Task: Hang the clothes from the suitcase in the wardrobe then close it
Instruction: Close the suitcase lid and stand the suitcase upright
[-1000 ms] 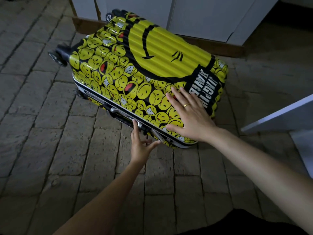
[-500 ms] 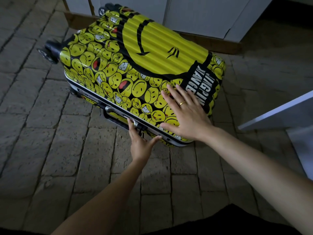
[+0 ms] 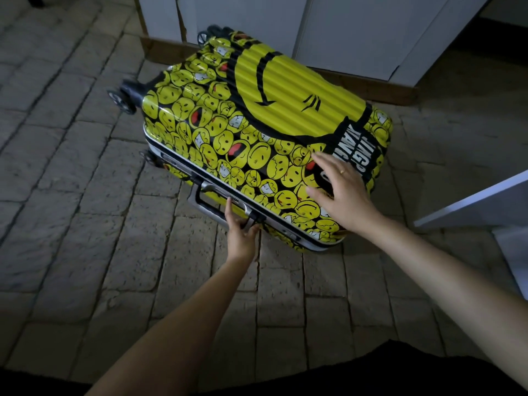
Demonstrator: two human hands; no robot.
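Observation:
A yellow suitcase (image 3: 257, 115) printed with smiley faces lies flat and closed on the stone floor, its wheels (image 3: 121, 100) pointing left. Along its near side run a metal frame and a grey carry handle (image 3: 205, 201). My left hand (image 3: 241, 234) reaches that side: the index finger lies straight over the handle's right part and the thumb touches the handle's right mount. My right hand (image 3: 340, 192) is spread flat over the lid near its front right corner, fingers straight. The white wardrobe (image 3: 357, 30) stands just behind the suitcase with its doors shut. No clothes are visible.
A white panel edge (image 3: 471, 201), perhaps an open door, juts in at the right, close to the suitcase's corner. A wooden plinth (image 3: 371, 87) runs under the wardrobe. Grey stone tiles (image 3: 85, 224) cover the floor to the left and in front.
My left hand has slid up onto the handle's right end. My right hand has shifted a little toward the lid's front right corner. The view has tilted slightly.

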